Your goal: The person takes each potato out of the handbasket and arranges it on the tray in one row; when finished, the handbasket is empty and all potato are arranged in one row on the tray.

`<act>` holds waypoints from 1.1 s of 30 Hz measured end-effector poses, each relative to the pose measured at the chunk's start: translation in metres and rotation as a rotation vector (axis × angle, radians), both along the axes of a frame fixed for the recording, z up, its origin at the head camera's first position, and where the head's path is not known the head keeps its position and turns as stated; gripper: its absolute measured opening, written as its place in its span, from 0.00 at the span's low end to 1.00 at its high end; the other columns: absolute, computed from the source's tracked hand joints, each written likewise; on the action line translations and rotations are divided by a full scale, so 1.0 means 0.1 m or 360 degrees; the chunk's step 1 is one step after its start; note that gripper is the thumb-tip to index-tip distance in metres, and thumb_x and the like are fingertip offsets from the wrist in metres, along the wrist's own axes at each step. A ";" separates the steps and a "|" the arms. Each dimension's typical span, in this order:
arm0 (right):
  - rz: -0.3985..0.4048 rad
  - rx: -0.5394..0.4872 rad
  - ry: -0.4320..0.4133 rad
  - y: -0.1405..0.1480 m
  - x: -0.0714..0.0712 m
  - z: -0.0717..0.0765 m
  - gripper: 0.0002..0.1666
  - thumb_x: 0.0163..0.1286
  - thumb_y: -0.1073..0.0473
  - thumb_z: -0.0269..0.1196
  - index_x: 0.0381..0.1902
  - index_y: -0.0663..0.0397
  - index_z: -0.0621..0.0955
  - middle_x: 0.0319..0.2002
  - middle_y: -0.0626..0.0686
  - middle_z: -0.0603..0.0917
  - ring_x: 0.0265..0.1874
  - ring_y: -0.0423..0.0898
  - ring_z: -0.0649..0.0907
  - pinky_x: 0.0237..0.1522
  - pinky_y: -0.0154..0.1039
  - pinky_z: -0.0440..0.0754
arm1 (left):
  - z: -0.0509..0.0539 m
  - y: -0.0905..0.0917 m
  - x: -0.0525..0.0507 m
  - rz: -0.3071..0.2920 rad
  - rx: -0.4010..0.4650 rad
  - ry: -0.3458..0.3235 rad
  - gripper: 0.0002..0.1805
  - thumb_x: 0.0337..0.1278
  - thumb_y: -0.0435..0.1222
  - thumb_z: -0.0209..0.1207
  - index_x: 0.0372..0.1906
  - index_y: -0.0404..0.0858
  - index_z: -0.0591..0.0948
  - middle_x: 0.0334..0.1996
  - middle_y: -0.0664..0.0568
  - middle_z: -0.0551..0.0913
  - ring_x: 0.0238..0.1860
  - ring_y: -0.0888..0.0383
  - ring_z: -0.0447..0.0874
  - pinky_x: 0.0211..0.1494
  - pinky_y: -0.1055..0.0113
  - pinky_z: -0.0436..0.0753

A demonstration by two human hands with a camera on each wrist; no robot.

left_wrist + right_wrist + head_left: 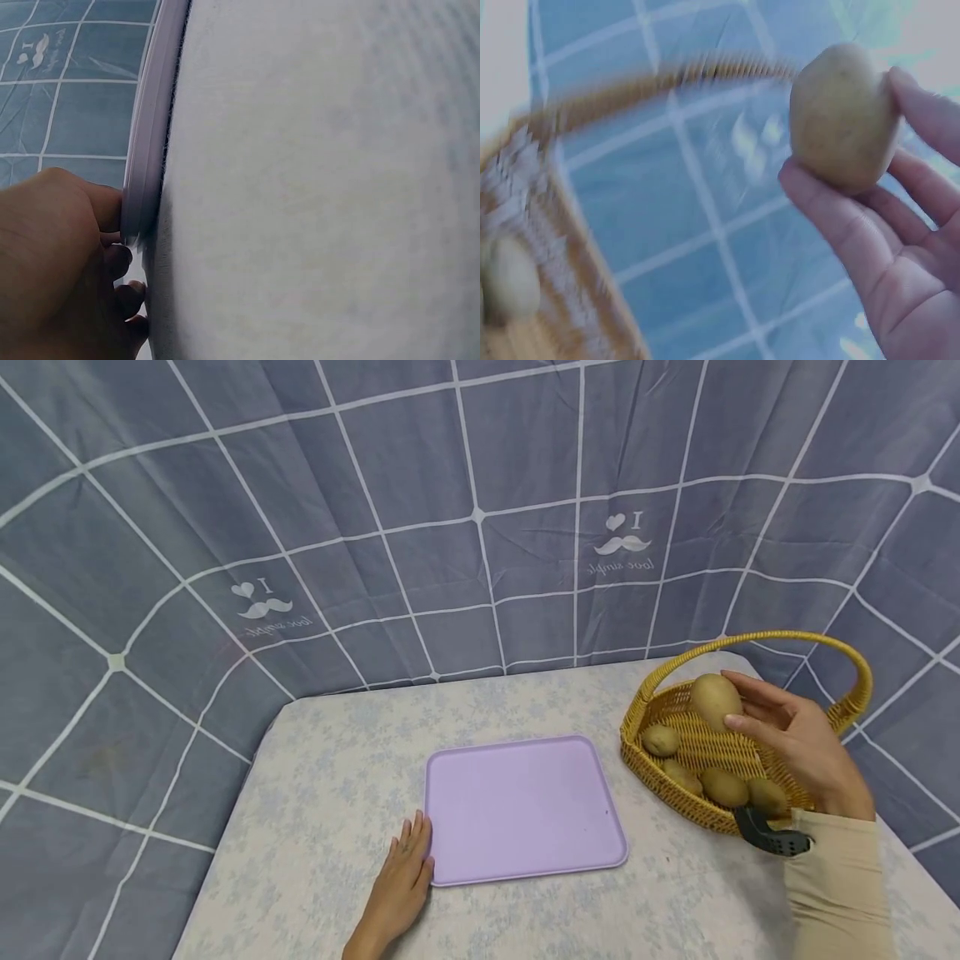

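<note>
My right hand [806, 743] pinches a potato [716, 700] between thumb and fingers, held up over the wicker basket [637, 764]. In the right wrist view the same potato [844, 116] sits between the fingertips, apart from the basket. Several other potatoes [725, 787] lie inside the basket, along its near side. My left hand [400, 878] rests on the table with its fingers stretched along the left edge of a flat lilac tray [523, 810]. In the left wrist view its thumb touches the tray's rim [150, 135].
The basket's tall arched handle [757, 637] rises above the potatoes. A pale floral cloth [330, 793] covers the table. Blue checked curtains [420, 485] hang behind and at both sides. A dark wrist strap [768, 837] shows at the right sleeve.
</note>
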State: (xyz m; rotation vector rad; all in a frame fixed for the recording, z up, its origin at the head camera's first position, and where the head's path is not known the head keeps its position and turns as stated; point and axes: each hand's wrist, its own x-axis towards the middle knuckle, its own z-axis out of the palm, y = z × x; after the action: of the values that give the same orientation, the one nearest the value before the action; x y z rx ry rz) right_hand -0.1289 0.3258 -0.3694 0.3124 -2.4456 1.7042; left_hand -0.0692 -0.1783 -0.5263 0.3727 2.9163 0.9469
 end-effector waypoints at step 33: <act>0.0790 0.0114 -0.0207 -2.95 -0.57 -1.31 0.32 0.63 0.63 0.66 0.64 0.65 0.72 0.62 0.60 0.75 0.59 0.55 0.77 0.59 0.45 0.77 | -0.04 0.00 0.02 0.0031 0.0036 0.0059 0.29 0.72 0.37 0.45 0.72 0.31 0.57 0.75 0.42 0.50 0.74 0.41 0.45 0.72 0.41 0.46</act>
State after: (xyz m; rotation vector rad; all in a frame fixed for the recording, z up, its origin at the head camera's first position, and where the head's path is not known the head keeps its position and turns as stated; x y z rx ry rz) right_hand -0.1857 0.0308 -0.5007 0.9112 -2.6877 1.8603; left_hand -0.0676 -0.1783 -0.5307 0.3677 2.9504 0.9871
